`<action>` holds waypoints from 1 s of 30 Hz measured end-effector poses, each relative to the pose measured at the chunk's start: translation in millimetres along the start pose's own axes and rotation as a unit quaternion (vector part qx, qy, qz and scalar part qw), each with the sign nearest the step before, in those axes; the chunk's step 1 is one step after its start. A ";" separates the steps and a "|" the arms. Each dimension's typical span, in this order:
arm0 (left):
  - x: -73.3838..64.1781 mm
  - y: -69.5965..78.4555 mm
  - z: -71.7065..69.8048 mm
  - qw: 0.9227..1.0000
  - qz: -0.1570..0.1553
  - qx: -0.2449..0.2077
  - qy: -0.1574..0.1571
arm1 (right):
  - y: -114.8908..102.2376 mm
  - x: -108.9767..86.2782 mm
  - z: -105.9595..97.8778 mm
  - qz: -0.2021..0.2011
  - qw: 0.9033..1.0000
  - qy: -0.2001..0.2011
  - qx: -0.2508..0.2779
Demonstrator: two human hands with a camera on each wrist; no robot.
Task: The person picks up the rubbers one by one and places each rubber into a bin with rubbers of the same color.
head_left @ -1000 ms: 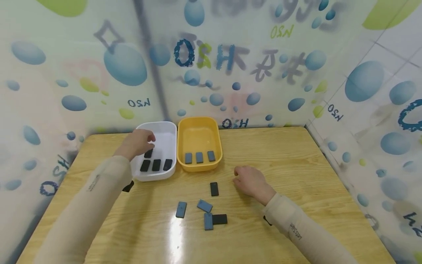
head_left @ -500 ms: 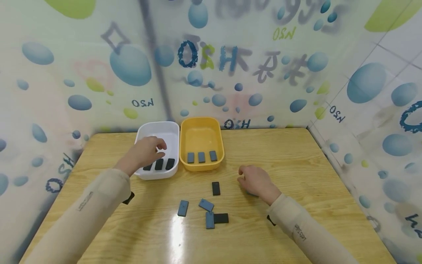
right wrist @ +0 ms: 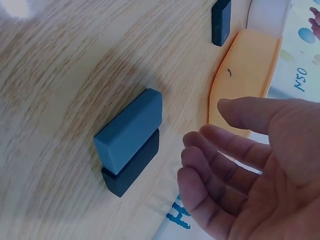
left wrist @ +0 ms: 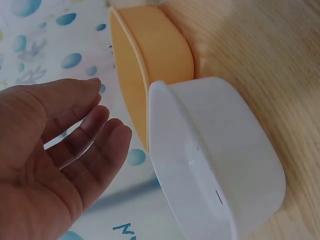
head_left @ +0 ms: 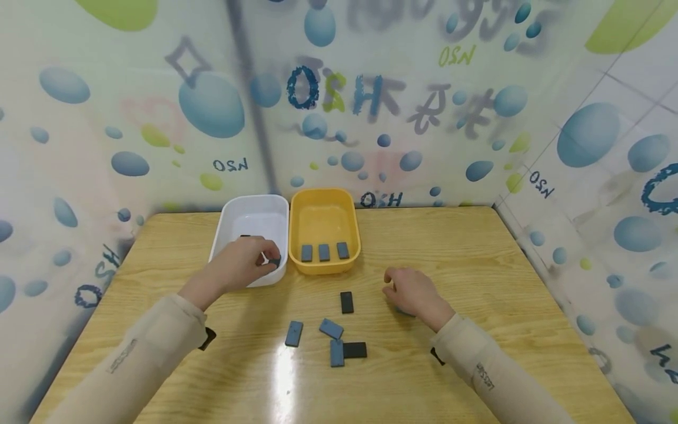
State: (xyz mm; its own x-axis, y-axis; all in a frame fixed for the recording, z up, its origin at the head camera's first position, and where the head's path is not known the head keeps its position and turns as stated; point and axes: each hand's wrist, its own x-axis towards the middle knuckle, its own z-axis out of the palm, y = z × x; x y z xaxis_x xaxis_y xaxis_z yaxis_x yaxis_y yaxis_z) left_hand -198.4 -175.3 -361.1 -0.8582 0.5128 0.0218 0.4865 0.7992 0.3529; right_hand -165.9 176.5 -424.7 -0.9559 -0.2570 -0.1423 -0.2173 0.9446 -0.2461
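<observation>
Fingers of the left hand [head_left: 241, 263] had reached a black rectangular block [head_left: 274, 261]; grip undetermined.
Adjustment within the white plastic tray [head_left: 259, 219], centre-left, seemed underway; right hand [head_left: 415, 291] hung relaxed, empty.

Bright light leaves 1 white glare streak [head_left: 283, 377] on the wooden table [head_left: 402, 386].

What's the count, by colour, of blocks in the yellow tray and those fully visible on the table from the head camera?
Blue blocks in the yellow tray: 3
Blue blocks on the table: 3
Black blocks on the table: 2
Total: 8
</observation>
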 end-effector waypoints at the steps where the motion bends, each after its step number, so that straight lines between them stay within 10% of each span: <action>1: -1.4 1.2 1.0 1.000 0.005 0.000 0.002 | 0.7 -0.1 -0.6 0.000 1.000 0.000 -0.001; 30: -44.7 9.1 56.9 0.997 0.053 -0.055 -0.006 | 30.8 -9.6 -17.7 -0.022 0.999 -0.037 0.001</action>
State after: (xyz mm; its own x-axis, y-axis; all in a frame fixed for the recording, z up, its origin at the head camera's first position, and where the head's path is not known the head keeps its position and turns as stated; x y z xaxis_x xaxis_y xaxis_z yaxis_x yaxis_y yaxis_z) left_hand -146.3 -173.1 -412.1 -0.8010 0.5963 0.0527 0.5524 0.7022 0.4492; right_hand -166.9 211.7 -414.0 -0.9283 -0.3119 -0.2023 -0.2577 0.9321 -0.2547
